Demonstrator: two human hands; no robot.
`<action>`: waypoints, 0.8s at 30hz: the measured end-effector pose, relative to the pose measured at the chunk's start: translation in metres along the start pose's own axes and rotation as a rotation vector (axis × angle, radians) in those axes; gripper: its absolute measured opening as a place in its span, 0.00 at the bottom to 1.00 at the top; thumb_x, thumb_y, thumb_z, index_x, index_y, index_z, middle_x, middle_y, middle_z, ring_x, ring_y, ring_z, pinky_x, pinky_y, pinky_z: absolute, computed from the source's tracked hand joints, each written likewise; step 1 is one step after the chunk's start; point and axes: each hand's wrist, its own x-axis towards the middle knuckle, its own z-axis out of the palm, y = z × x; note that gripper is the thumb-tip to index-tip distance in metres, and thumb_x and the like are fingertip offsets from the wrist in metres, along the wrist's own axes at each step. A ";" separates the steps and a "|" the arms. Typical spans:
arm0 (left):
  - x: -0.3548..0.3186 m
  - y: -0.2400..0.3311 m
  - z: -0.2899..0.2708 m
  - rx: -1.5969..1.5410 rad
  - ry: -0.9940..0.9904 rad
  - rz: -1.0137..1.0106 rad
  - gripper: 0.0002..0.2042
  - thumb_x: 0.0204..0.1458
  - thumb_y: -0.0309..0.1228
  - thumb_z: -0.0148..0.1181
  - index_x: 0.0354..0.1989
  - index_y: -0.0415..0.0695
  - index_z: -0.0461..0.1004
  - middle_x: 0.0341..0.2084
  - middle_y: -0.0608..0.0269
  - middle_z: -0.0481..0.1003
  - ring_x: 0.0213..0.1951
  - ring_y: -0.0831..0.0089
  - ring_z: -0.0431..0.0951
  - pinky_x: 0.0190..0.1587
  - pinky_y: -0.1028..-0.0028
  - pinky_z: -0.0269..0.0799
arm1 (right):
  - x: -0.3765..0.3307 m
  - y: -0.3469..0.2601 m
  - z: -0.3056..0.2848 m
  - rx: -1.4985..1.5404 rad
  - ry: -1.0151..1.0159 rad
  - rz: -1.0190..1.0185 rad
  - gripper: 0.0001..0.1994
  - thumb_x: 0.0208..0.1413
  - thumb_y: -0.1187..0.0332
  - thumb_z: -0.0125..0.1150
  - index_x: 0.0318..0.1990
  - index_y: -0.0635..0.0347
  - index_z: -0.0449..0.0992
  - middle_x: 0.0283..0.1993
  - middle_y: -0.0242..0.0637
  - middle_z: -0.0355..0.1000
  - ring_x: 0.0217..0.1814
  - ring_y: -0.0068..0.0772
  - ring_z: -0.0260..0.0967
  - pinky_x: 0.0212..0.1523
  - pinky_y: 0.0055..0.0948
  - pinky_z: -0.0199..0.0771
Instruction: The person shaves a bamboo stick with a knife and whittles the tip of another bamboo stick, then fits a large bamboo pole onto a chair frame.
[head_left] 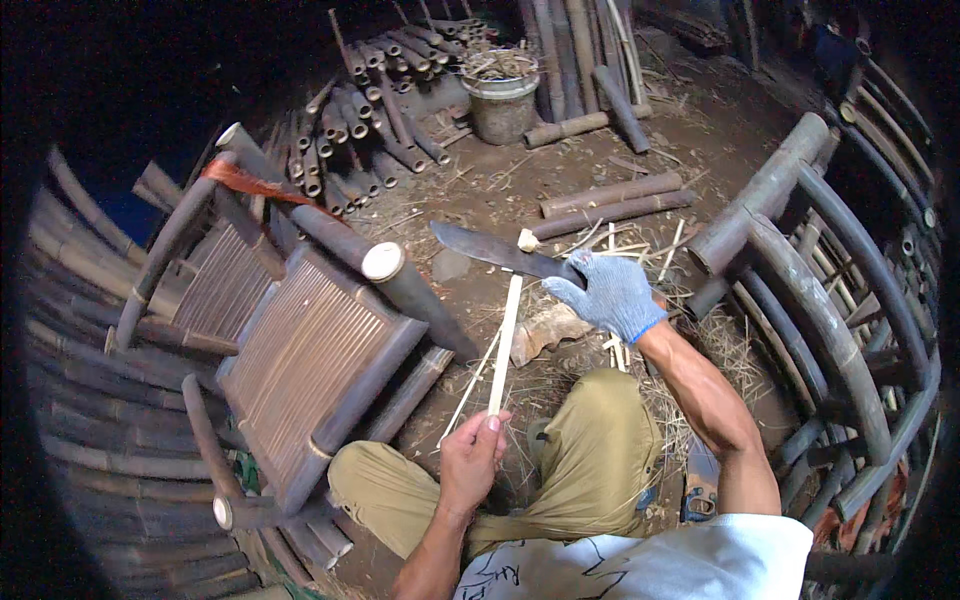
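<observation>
My bare left hand (472, 457) pinches the near end of a pale, flat bamboo strip (506, 340), which points away from me. In a grey knit glove with a blue cuff, my right hand (612, 292) is closed round the handle of a large machete (490, 248). Its dark blade reaches leftward, crossing the strip's far end; whether the edge touches the strip or has cut into it I cannot tell. The glove hides the handle. Below the blade lies a rough wooden block (548, 330), partly behind the glove.
At left stands a bamboo chair (305, 350) with a slatted seat; bamboo frames (820, 290) stand at right. Bamboo poles (610, 200) lie ahead among shavings (700, 360). Farther back are a bucket of scraps (503, 110) and a pile of cut bamboo (350, 120).
</observation>
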 end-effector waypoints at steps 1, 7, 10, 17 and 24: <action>-0.002 -0.001 -0.003 -0.034 -0.010 0.084 0.14 0.67 0.34 0.49 0.47 0.37 0.78 0.17 0.73 0.67 0.19 0.85 0.63 0.21 0.80 0.59 | -0.004 -0.012 0.001 0.079 -0.014 -0.045 0.28 0.55 0.36 0.55 0.34 0.55 0.80 0.28 0.47 0.77 0.31 0.52 0.77 0.31 0.48 0.76; -0.008 -0.003 -0.015 -0.054 0.001 0.208 0.14 0.67 0.33 0.50 0.47 0.36 0.77 0.18 0.73 0.67 0.19 0.86 0.62 0.21 0.81 0.59 | 0.007 -0.037 -0.025 -0.080 -0.155 -0.265 0.22 0.55 0.44 0.62 0.34 0.57 0.78 0.27 0.49 0.76 0.31 0.56 0.77 0.33 0.49 0.76; -0.022 -0.002 -0.020 0.010 0.009 0.027 0.14 0.67 0.33 0.49 0.46 0.36 0.78 0.18 0.72 0.68 0.19 0.85 0.63 0.20 0.80 0.59 | 0.044 -0.014 -0.042 0.140 0.196 0.278 0.22 0.67 0.51 0.47 0.36 0.62 0.77 0.31 0.53 0.74 0.37 0.60 0.73 0.38 0.48 0.74; 0.037 0.017 -0.010 0.057 0.126 0.358 0.13 0.64 0.29 0.53 0.52 0.36 0.75 0.25 0.67 0.70 0.25 0.81 0.67 0.28 0.76 0.65 | -0.017 -0.039 -0.011 0.224 0.145 -0.216 0.25 0.56 0.40 0.59 0.32 0.57 0.77 0.28 0.47 0.75 0.31 0.52 0.76 0.32 0.47 0.74; 0.038 0.024 0.010 0.260 0.114 0.525 0.17 0.62 0.27 0.53 0.58 0.35 0.71 0.27 0.57 0.70 0.30 0.73 0.68 0.35 0.71 0.67 | -0.025 -0.049 -0.006 0.187 0.064 -0.197 0.26 0.52 0.38 0.61 0.29 0.55 0.76 0.24 0.45 0.74 0.27 0.50 0.76 0.29 0.46 0.74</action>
